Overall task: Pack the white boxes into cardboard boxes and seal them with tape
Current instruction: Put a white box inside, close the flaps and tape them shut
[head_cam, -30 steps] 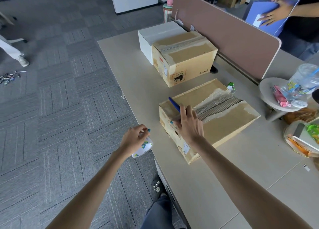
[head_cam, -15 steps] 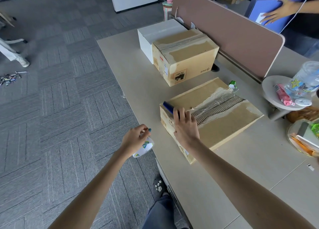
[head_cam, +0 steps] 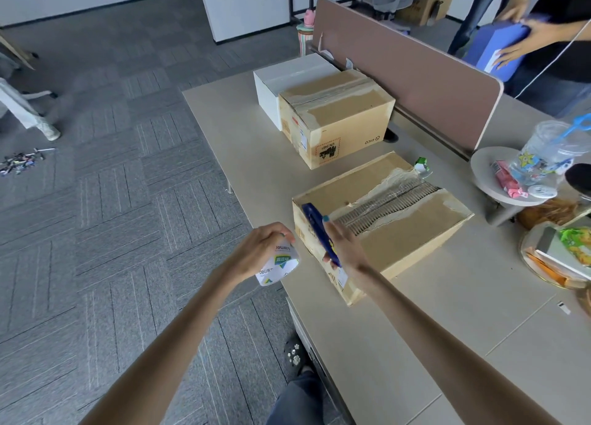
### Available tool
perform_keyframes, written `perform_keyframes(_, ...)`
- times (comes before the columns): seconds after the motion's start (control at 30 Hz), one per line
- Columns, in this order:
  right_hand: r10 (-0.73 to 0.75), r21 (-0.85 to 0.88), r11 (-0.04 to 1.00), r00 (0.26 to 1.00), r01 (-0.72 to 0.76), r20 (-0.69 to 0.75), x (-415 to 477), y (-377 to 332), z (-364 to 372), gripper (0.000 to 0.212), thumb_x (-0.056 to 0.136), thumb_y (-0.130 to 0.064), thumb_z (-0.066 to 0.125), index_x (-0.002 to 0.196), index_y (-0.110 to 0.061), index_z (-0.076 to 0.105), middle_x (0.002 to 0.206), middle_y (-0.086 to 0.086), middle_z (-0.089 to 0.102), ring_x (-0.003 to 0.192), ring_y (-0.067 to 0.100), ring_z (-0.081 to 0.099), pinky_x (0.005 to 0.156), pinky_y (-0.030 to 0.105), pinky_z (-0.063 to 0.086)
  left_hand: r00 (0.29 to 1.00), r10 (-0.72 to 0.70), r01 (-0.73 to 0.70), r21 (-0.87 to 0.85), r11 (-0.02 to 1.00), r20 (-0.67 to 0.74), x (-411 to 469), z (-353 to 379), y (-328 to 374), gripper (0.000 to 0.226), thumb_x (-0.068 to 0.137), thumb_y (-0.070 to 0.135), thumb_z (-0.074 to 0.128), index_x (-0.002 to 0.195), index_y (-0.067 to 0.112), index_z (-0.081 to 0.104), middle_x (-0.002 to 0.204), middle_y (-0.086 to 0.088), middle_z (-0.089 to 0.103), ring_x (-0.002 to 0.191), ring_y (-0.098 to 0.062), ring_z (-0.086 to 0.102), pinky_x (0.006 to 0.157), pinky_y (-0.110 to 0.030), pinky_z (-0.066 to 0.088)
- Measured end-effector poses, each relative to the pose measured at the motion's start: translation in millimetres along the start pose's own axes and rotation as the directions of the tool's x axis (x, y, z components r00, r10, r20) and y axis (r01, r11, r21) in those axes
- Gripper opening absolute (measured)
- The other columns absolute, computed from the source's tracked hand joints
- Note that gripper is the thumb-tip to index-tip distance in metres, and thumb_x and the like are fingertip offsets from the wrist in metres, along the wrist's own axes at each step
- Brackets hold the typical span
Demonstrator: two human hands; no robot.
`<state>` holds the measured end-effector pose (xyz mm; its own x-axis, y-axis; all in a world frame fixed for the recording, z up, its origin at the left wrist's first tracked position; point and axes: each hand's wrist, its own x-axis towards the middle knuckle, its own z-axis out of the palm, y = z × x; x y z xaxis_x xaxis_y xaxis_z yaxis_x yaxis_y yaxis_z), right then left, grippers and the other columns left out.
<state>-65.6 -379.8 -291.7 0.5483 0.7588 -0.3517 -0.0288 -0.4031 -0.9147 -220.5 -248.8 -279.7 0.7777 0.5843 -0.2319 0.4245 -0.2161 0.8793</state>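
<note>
A flat cardboard box lies on the beige table, its top seam covered with torn, wrinkled clear tape. My right hand holds a blue utility knife at the box's near left corner. My left hand grips a white tape roll just off the table's left edge, beside that corner. Farther back stands a taller taped cardboard box, with a white box touching its far left side.
A brown desk divider runs along the table's far side. At the right are a round stand with a plastic jar and snacks, and a plate of packets. Another person behind the divider holds a blue folder. Grey carpet lies left.
My right hand has slid back from the box's top toward its near left corner, and the knife now lies along the hand. My left hand with the tape roll has stayed nearly still.
</note>
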Motion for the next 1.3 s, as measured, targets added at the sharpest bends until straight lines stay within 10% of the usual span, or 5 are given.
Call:
perform_keyframes(0.37,-0.097,0.001,0.995,0.994,0.097,0.045,-22,-15,14,0.017,0.096,-0.026,0.056,0.084,-0.014,0.055,0.070,0.006,0.057,0.054,0.019,0.054,0.042,0.026,0.037,0.998,-0.042,0.038,0.100,0.994,0.039,-7,8,23,0.028,0.080,0.034,0.039,0.083,0.030,0.067,0.084,-0.008,0.070,0.082,-0.032,0.065,0.065,-0.037,0.043)
perform_keyframes(0.67,-0.070,-0.063,0.996,0.991,0.064,-0.110,-19,-18,4,0.034,0.096,-0.022,0.055,0.066,-0.007,0.053,0.058,0.002,0.045,0.053,0.016,0.037,0.052,0.029,0.027,1.000,0.018,-0.021,0.182,0.983,0.023,-8,17,36,0.044,0.073,0.046,0.055,0.108,0.024,0.071,0.091,0.006,0.076,0.090,-0.023,0.070,0.080,-0.044,0.055)
perform_keyframes(0.83,0.045,0.251,0.968,0.996,-0.024,-0.076,-24,-20,-12,0.015,0.096,-0.011,0.058,0.082,-0.010,0.062,0.070,0.002,0.057,0.061,0.013,0.050,0.058,0.023,0.037,1.000,0.030,-0.027,0.220,0.975,-0.009,-8,22,40,0.049,0.087,0.043,0.059,0.128,0.016,0.056,0.110,-0.007,0.068,0.101,-0.019,0.065,0.078,-0.033,0.051)
perform_keyframes(1.0,0.125,0.444,0.892,0.990,-0.085,-0.062,-36,-21,-32,0.005,0.093,-0.008,0.061,0.090,-0.009,0.065,0.085,0.011,0.066,0.072,0.021,0.060,0.061,0.026,0.044,0.991,0.128,-0.131,0.304,0.944,0.030,-8,32,53,0.047,0.080,0.061,0.042,0.093,0.020,0.063,0.082,0.002,0.066,0.083,-0.025,0.063,0.073,-0.040,0.050)
perform_keyframes(1.3,0.051,0.239,0.971,0.976,0.000,-0.210,-84,6,-114,0.011,0.088,-0.002,0.057,0.086,-0.010,0.062,0.083,0.002,0.063,0.077,0.017,0.059,0.070,0.030,0.046,0.930,0.253,-0.276,0.054,0.960,0.268,-15,105,90,0.010,0.101,0.024,0.051,0.098,0.018,0.059,0.093,0.004,0.064,0.097,-0.014,0.063,0.084,-0.032,0.049)
